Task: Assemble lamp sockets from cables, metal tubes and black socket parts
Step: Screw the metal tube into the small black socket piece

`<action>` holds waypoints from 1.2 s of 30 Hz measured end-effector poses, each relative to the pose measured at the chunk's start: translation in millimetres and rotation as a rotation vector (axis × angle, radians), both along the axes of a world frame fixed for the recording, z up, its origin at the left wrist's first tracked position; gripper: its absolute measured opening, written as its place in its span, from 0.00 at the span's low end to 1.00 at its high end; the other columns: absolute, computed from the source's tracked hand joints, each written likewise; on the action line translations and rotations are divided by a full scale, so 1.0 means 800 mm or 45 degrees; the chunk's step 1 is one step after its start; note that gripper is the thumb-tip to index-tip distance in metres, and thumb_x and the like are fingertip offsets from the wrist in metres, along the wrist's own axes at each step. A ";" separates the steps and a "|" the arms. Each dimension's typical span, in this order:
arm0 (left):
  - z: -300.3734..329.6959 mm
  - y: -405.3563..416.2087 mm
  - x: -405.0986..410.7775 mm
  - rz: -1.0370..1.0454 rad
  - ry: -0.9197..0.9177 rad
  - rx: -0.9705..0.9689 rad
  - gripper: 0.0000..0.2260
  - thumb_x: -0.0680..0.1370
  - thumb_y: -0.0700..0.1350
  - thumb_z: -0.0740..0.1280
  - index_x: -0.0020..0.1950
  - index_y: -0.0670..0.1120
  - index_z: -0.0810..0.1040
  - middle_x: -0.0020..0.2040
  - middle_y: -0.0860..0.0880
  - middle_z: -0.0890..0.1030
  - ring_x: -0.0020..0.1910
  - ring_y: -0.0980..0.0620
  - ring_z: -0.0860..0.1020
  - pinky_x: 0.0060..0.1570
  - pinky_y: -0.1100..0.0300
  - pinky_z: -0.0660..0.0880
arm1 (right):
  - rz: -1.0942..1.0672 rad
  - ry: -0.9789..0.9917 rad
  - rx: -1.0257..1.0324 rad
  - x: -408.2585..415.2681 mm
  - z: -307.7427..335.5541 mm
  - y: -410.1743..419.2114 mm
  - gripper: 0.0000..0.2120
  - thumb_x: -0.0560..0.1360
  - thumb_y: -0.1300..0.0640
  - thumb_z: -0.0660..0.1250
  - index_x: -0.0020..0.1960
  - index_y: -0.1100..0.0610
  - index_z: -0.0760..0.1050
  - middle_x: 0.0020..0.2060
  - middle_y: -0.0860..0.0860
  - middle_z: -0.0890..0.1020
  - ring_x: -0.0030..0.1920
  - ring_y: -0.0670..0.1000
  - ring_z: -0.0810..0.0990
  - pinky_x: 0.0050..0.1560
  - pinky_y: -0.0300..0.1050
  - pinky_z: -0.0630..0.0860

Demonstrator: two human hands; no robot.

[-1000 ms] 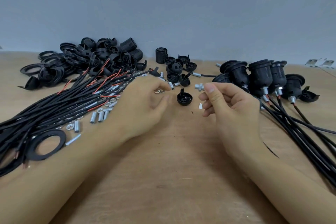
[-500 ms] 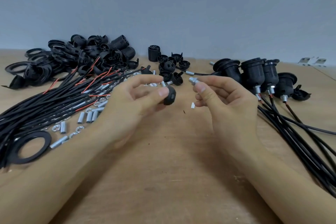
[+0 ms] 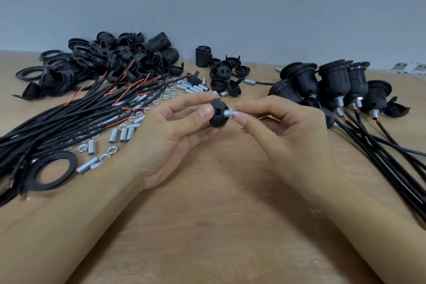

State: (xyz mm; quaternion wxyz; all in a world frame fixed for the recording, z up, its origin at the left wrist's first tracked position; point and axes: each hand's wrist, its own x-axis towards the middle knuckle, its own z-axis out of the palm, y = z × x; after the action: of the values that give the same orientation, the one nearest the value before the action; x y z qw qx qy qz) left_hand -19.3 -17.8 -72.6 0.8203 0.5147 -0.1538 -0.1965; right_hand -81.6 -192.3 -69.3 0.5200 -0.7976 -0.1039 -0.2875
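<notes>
Black plastic, the domed socket cap (image 3: 217,115) sits at frame centre, gripped by the left hand (image 3: 175,129), while the right hand (image 3: 276,127) pinches a short metal tube (image 3: 230,113) lying level, left end at the cap's hole.

Wooden table (image 3: 219,226) against a plain grey wall (image 3: 230,7)

One wide camera on the person's head is looking forward and down at the wooden table (image 3: 207,226), sitting close above the left hand (image 3: 170,131) and right hand (image 3: 283,131) in the middle of the frame, with the grey wall (image 3: 230,2) filling the top.
</notes>
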 end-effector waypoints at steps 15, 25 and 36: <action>-0.002 -0.004 -0.001 0.010 -0.069 0.013 0.12 0.69 0.36 0.73 0.52 0.41 0.81 0.49 0.41 0.84 0.50 0.47 0.83 0.53 0.55 0.81 | -0.048 0.312 -0.031 0.000 -0.002 -0.001 0.18 0.79 0.39 0.57 0.39 0.48 0.76 0.30 0.48 0.79 0.29 0.44 0.76 0.33 0.42 0.73; -0.002 -0.004 -0.001 0.012 -0.118 0.028 0.12 0.68 0.37 0.73 0.51 0.42 0.82 0.49 0.42 0.85 0.50 0.48 0.83 0.51 0.56 0.80 | -0.026 0.350 -0.029 0.000 -0.003 -0.003 0.26 0.79 0.36 0.54 0.35 0.53 0.76 0.28 0.51 0.79 0.29 0.47 0.77 0.32 0.40 0.73; -0.002 -0.006 -0.005 0.025 -0.160 0.059 0.14 0.68 0.39 0.71 0.53 0.41 0.81 0.48 0.42 0.84 0.50 0.47 0.83 0.53 0.55 0.80 | 0.041 0.355 -0.100 -0.004 0.000 -0.003 0.19 0.79 0.40 0.60 0.40 0.54 0.75 0.28 0.55 0.77 0.28 0.52 0.74 0.30 0.45 0.71</action>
State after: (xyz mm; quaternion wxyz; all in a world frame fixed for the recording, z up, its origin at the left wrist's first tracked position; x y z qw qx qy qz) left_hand -22.9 -22.3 -74.0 0.7989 0.5462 -0.1952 -0.1592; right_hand -84.9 -194.7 -69.7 0.5024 -0.8477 -0.0545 -0.1612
